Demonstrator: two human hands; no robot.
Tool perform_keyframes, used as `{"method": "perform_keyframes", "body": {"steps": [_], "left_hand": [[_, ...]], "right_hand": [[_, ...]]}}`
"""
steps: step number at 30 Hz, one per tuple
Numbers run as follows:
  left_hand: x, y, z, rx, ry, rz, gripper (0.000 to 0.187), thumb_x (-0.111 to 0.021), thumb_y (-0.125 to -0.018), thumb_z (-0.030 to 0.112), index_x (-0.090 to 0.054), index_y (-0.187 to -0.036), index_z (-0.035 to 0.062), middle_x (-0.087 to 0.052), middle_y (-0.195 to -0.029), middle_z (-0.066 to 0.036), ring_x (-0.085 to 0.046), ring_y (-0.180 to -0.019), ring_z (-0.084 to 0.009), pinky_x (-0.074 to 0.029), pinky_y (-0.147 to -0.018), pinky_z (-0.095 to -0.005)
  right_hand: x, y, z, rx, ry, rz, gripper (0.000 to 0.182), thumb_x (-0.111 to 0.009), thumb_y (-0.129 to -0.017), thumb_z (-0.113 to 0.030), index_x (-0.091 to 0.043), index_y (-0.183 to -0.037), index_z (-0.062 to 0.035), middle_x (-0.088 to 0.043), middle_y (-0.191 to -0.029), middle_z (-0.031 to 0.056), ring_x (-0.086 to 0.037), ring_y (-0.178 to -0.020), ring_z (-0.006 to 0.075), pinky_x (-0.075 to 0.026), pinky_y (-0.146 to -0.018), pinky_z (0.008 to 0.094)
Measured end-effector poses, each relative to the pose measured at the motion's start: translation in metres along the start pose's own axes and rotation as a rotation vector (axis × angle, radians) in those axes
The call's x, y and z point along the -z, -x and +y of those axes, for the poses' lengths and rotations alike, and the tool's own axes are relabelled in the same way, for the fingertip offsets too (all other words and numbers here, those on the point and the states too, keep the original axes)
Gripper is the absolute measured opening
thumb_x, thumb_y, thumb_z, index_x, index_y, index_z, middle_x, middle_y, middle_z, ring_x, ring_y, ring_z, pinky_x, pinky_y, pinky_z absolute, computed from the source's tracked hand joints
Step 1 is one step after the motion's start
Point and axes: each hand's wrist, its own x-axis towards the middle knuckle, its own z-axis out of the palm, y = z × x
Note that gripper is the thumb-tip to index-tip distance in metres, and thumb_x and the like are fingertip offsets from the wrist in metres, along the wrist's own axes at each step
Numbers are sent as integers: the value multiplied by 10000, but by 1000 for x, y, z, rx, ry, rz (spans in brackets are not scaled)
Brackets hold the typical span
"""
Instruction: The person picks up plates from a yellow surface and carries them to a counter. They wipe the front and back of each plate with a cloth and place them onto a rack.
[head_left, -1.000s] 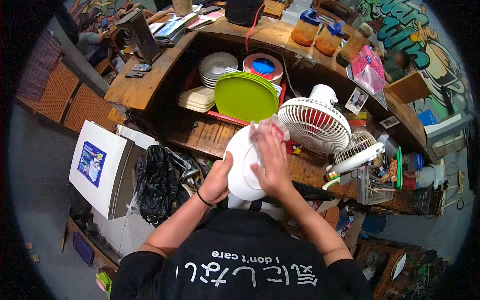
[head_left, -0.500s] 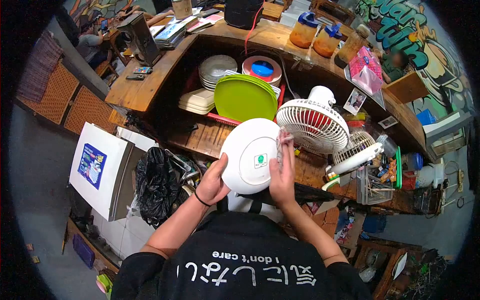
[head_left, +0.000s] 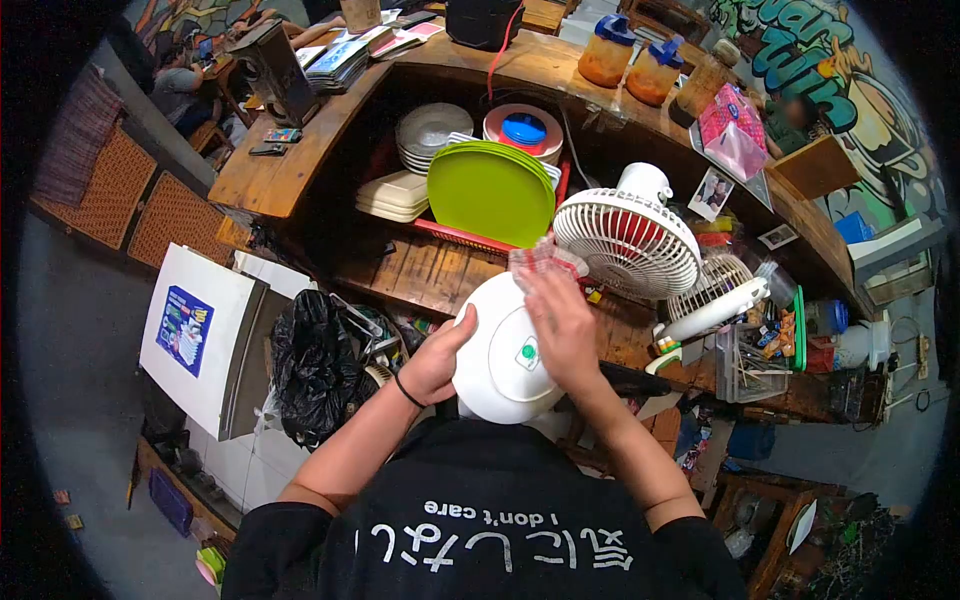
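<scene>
A single head-worn fisheye camera looks steeply down, close over the person's hands, toward a curved wooden counter (head_left: 300,160) ahead.

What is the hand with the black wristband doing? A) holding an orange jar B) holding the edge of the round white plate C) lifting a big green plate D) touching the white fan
B: the left hand, with the black wristband, grips the rim of the round white plate, well apart from the white fan.
</scene>
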Motion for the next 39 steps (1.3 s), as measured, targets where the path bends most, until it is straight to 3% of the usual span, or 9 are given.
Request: {"method": "perform_keyframes", "body": {"steps": [6,9,13,16,19,25,29,33,39], "left_hand": [[7,-6,1,-124,148,-10,668,-336,-980,552,-340,-1440,66,-493,-1368,-146,-496,-1247,-274,-388,-1069,-433],[3,-5,-3,-99,212,29,676,-324,-980,557,-333,-1441,63,-491,-1371,-147,-525,-1220,-275,-410,-1051,-434],[-9,-3,0,-101,-71,48,682,-337,-985,538,-330,-1433,24,-464,-1403,-149,-480,-1277,-268,-393,-1066,-439],[4,-11,0,-194,47,115,689,-358,-975,556,-395,-1377,-2,-518,-1335,-151,-541,-1198,-274,-418,-1045,-427],[12,-7,0,-152,67,130,657,-389,-979,524,-398,-1377,2,-529,-1324,-151,-548,-1186,-277,-423,-1040,-429],[0,-11,4,-215,76,99,624,-369,-999,482,-347,-1426,28,-471,-1403,-133,-483,-1270,-274,-375,-1080,-438],[9,-11,8,-165,172,30,624,-348,-1006,474,-315,-1446,34,-444,-1426,-143,-458,-1291,-290,-361,-1089,-439],[3,-13,-2,-210,132,49,619,-364,-1004,465,-311,-1449,37,-425,-1443,-138,-445,-1303,-289,-350,-1096,-442],[10,-16,10,-161,255,-7,578,-367,-1018,425,-343,-1418,9,-470,-1390,-149,-496,-1252,-268,-385,-1072,-426]], "right_hand": [[-10,41,-38,285,-12,-404,334,-640,-820,-177,-643,-1135,-65,-501,-1388,106,-413,-1333,326,-331,-1052,530],[-5,27,-14,289,60,-329,310,-661,-809,-185,-656,-1095,-66,-489,-1399,119,-402,-1341,330,-326,-1056,524],[-10,9,-7,-137,4,-177,547,-571,-862,-211,-461,-1374,-53,-357,-1457,249,-249,-1398,435,-190,-1124,533],[-18,33,-38,159,-65,-384,565,-576,-881,-283,-451,-1381,-53,-354,-1456,250,-278,-1385,421,-174,-1134,540],[-14,40,-14,276,-40,-479,554,-579,-882,-318,-465,-1353,-48,-393,-1454,191,-346,-1362,355,-221,-1114,542],[-18,23,-15,73,7,-216,655,-523,-909,-445,-399,-1418,-52,-385,-1449,213,-293,-1372,417,-202,-1102,564],[-5,32,-14,201,-72,-523,676,-551,-889,-439,-400,-1416,-44,-342,-1479,214,-278,-1385,418,-207,-1124,536],[-6,15,8,-56,-52,-307,719,-551,-873,-404,-336,-1449,-30,-307,-1498,225,-241,-1400,431,-157,-1143,531],[-8,43,-8,184,-13,-515,649,-589,-865,-470,-472,-1360,-67,-397,-1430,232,-322,-1373,403,-244,-1112,540]]}}
